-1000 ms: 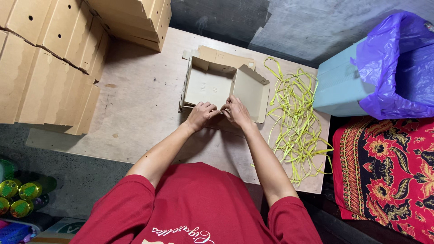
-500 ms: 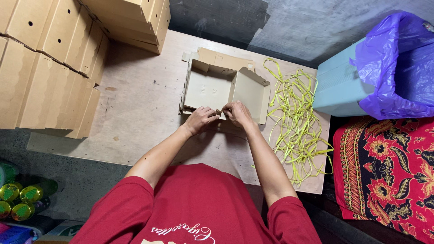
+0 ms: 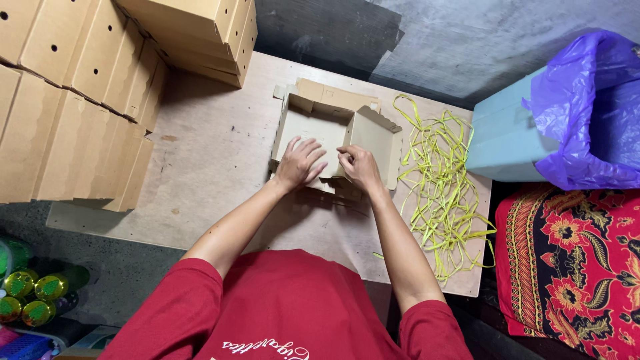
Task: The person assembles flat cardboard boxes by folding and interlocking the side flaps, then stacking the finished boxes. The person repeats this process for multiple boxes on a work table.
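Left hand (image 3: 301, 162) and right hand (image 3: 360, 167) pressing the near flap of an open cardboard box (image 3: 317, 127) on a wooden board (image 3: 213, 167), yellow straps (image 3: 443, 180) just right.

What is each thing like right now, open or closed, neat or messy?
Cardboard box: open, half folded, side flaps standing up.
Left hand: flat on the box's near edge, fingers spread.
Right hand: pressing the same edge, fingers bent.
Yellow straps: loose, in a tangled pile.
Finished boxes: closed, stacked in rows.
Purple bag: open, lining a pale blue bin.
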